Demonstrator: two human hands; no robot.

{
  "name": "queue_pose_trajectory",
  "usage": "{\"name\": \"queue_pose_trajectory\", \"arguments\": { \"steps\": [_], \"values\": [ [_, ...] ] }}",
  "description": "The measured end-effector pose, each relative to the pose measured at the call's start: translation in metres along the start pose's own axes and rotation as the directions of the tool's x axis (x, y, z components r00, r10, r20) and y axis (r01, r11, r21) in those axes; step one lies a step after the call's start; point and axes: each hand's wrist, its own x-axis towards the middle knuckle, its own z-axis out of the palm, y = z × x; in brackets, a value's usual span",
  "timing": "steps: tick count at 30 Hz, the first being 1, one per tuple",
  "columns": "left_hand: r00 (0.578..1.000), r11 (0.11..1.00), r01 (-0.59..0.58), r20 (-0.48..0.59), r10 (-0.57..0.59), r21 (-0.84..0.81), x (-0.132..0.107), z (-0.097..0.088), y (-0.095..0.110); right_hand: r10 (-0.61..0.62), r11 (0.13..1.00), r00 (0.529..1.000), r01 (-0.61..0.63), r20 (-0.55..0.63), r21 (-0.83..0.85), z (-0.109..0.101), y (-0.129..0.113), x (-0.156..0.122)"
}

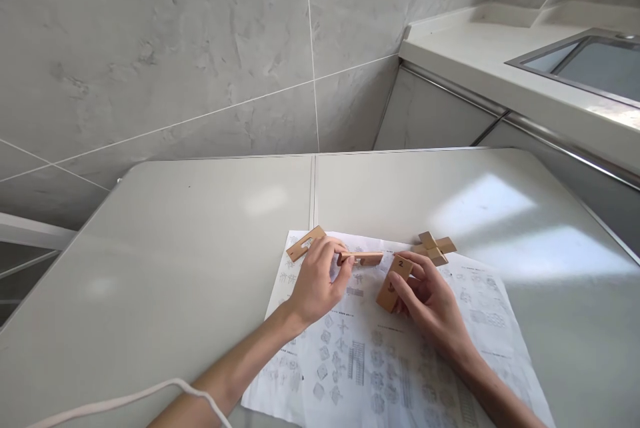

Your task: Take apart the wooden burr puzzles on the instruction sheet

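Paper (285, 381) lies beneath the right hand (429, 291), wooden cross (437, 249) just beyond.

– Anything behind the pale gray surface (200, 248)?
– Marbled gray wall tiles (200, 35), crossed by white grout lines (311, 15).
– And on the right?
– A white countertop (460, 48) with a steel-rimmed sink (600, 68), above gray cabinet fronts (435, 108).
– Any light?
– Bright reflections (485, 201) on the surface, strongest at right.

The table (175, 248) is pale and glossy, with a seam (315, 195) running from its far edge toward a printed sheet (360, 321) that lies slightly creased on it. A wooden cross (436, 248) sits at the sheet's far edge.
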Motion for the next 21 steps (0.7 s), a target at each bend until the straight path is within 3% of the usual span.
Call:
{"name": "queue_pose_trajectory", "arguments": {
  "steps": [8,21],
  "values": [
    [0.997,0.98,-0.069,-0.023,0.075,0.184,-0.004,0.004,0.001,-0.035,0.985,0.999,0.027,-0.039,-0.171,-0.006,0.012,0.001],
    [0.987,0.927,-0.159,0.067,0.144,0.341,-0.006,0.008,-0.001,-0.083,0.956,0.996,0.067,-0.043,-0.286,-0.004,0.011,0.003]
  ]
}}
